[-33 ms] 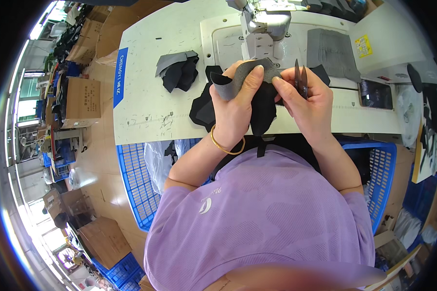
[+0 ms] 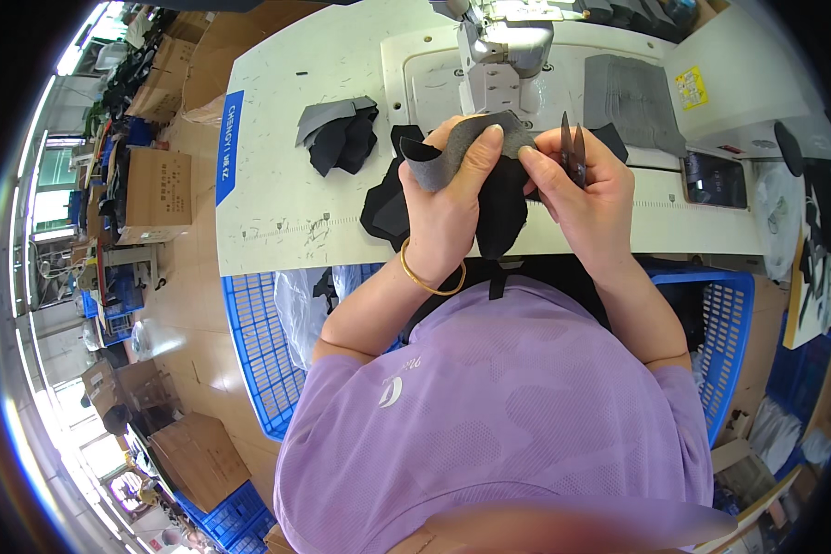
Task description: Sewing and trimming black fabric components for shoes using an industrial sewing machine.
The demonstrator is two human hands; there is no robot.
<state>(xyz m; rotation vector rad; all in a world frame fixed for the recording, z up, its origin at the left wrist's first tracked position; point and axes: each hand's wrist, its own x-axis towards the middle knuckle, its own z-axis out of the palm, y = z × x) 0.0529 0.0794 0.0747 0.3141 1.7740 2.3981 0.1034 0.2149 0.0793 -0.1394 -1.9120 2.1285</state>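
Above the front of the sewing table, my left hand (image 2: 454, 198) is closed on a curled grey fabric piece (image 2: 451, 155), thumb pressed on top. My right hand (image 2: 593, 205) pinches the right edge of that piece between thumb and forefinger. Dark thread snips (image 2: 573, 152) lie in the same hand, their points facing away from me and slightly apart. Below the grey piece a black fabric piece (image 2: 501, 217) hangs between my hands; whether the two are joined, I cannot tell. More black fabric (image 2: 385, 208) lies under and beside my left hand.
The sewing machine head (image 2: 503, 65) stands just beyond my hands. Grey and black cut pieces (image 2: 340, 134) sit at the left; stacked grey panels (image 2: 632, 102) are at the right. A dark phone-like panel (image 2: 716, 180) lies farther right. Blue crates (image 2: 254, 342) stand below the table's front edge.
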